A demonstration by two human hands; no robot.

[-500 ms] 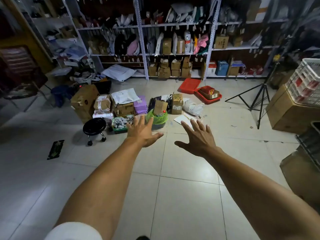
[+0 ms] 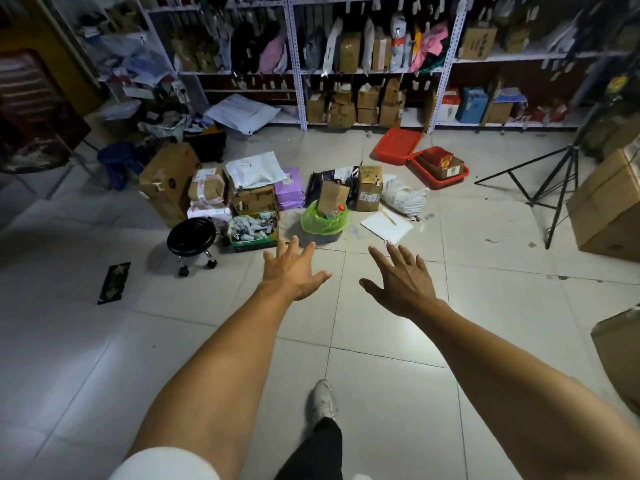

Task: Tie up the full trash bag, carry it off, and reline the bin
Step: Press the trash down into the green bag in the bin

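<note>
Short of the green-lined bin (image 2: pixel 323 223), both hands' grips released, box labels seemingly unreadable.

step forward | shoe (image 2: pixel 323 398) now visible | hands (image 2: pixel 294 271) lower, bin (image 2: pixel 323 223) uncovered

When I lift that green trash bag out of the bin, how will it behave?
The green trash bag looks thin and floppy, so it'll likely sag. The cardboard box and bottle sticking out may tip. Probably light for its size.
</note>
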